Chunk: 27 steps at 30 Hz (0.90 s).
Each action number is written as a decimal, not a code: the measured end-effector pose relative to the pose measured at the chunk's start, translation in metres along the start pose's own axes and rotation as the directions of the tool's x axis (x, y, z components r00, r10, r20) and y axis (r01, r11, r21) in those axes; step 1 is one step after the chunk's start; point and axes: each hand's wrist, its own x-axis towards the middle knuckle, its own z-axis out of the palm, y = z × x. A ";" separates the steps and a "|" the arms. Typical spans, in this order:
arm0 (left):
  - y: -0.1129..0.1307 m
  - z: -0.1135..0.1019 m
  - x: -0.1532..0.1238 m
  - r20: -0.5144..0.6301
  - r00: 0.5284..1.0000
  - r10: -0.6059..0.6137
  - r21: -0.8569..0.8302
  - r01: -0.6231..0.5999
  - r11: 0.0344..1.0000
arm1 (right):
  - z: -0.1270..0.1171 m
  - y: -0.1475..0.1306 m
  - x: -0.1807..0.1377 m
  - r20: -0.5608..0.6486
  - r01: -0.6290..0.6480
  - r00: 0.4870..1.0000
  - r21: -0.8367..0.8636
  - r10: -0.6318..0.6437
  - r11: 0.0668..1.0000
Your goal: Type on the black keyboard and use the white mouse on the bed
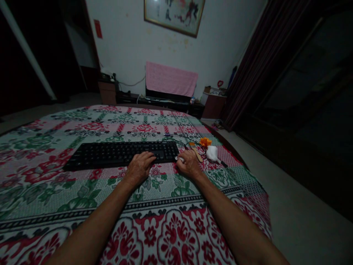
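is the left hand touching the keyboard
Touching. The head view shows the left hand with its fingers resting on the front edge of the keyboard near its right end, no gap.

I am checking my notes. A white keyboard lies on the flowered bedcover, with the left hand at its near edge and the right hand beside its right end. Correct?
Not quite. The head view shows the keyboard is black, not white. It does lie on the flowered bedcover, with the left hand at its near edge and the right hand beside its right end.
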 end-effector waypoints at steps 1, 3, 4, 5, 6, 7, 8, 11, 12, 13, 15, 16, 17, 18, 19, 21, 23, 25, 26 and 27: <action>0.000 0.000 0.000 -0.002 1.000 0.002 0.007 -0.002 1.000 | 0.000 0.000 0.000 -0.011 -0.009 1.000 0.009 0.010 1.000; 0.001 -0.001 0.000 -0.006 1.000 0.006 0.016 -0.006 1.000 | -0.001 -0.001 0.000 -0.030 -0.017 0.999 0.017 0.017 1.000; 0.001 -0.001 0.000 -0.008 1.000 0.006 0.019 -0.006 1.000 | -0.001 -0.002 0.001 -0.032 -0.008 0.999 0.015 0.008 1.000; 0.001 -0.001 0.000 -0.008 1.000 0.006 0.022 -0.006 1.000 | -0.002 -0.004 0.001 -0.029 0.010 1.000 0.009 -0.010 1.000; 0.001 -0.001 0.000 -0.006 1.000 0.007 0.025 -0.007 1.000 | -0.003 -0.006 0.002 -0.018 0.038 0.999 0.002 -0.038 0.999; 0.001 0.000 0.000 -0.003 1.000 0.008 0.028 -0.008 1.000 | -0.003 -0.007 0.003 0.000 0.072 0.997 -0.003 -0.072 0.997; 0.001 0.000 0.000 0.000 1.000 0.008 0.030 -0.008 1.000 | -0.003 -0.009 0.003 0.022 0.105 0.994 -0.008 -0.105 0.994; 0.001 0.000 0.000 0.003 1.000 -0.001 0.022 0.001 1.000 | -0.003 -0.012 0.004 0.065 0.140 0.988 -0.035 -0.138 0.989; 0.001 0.000 0.000 0.004 1.000 -0.005 0.015 0.005 1.000 | -0.002 -0.012 0.003 0.066 0.130 0.990 -0.047 -0.127 0.990; 0.001 0.000 0.000 0.006 1.000 -0.009 0.010 0.009 1.000 | -0.002 -0.012 0.003 0.062 0.115 0.992 -0.059 -0.112 0.992; 0.000 0.001 -0.001 0.013 1.000 -0.011 0.004 0.011 1.000 | -0.001 -0.009 0.002 0.045 0.087 0.996 -0.072 -0.084 0.994; 0.000 0.001 -0.001 0.015 1.000 -0.011 0.005 0.011 1.000 | 0.000 -0.008 0.001 0.033 0.077 0.997 -0.073 -0.075 0.994; -0.001 0.002 -0.001 0.015 1.000 -0.009 0.007 0.009 1.000 | 0.000 -0.007 0.001 0.020 0.069 0.998 -0.071 -0.067 0.995; -0.001 0.002 -0.002 0.015 1.000 -0.007 0.007 0.007 1.000 | 0.000 -0.006 0.001 0.008 0.061 0.998 -0.068 -0.061 0.996; -0.002 0.003 -0.002 0.013 1.000 -0.005 0.006 0.005 1.000 | 0.000 -0.005 0.000 -0.001 0.056 0.998 -0.065 -0.057 0.996; -0.002 0.003 -0.001 0.003 1.000 0.000 0.002 0.000 1.000 | 0.000 -0.004 0.000 -0.004 0.062 0.998 -0.057 -0.062 0.996; -0.003 0.003 -0.001 -0.013 1.000 0.008 0.000 -0.008 1.000 | 0.000 -0.004 0.000 0.009 0.086 0.996 -0.050 -0.085 0.995; -0.003 0.003 -0.001 -0.027 0.999 0.019 -0.001 -0.019 1.000 | 0.001 -0.004 0.001 0.026 0.109 0.994 -0.041 -0.108 0.993; -0.003 0.003 -0.001 -0.030 0.999 0.023 -0.001 -0.023 1.000 | 0.001 -0.004 0.001 0.030 0.109 0.994 -0.040 -0.107 0.993; -0.003 0.003 -0.001 -0.031 0.999 0.025 -0.001 -0.025 1.000 | 0.001 -0.004 0.001 0.028 0.099 0.995 -0.039 -0.098 0.994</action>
